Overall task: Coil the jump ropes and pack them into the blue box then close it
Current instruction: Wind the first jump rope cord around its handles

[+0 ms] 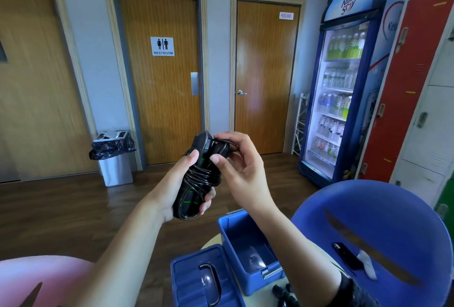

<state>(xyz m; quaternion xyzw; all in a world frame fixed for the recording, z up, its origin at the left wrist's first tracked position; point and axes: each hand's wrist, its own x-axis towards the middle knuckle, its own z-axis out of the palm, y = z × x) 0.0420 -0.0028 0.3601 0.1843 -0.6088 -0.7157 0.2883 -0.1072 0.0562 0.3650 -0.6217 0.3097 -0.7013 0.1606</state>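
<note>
Gripping coiled jump rope (199, 178) in left hand (172, 183), right hand (235, 159) pinching its end, open blue box (248, 247) below

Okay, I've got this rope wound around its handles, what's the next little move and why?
Probably tuck the loose end under the wraps. The right hand pinches the cord's end near the handle tops, while the left hand grips the rope bundle, already wound tight. The blue box sits open below, its lid beside it, ready once the end is secured.
</note>
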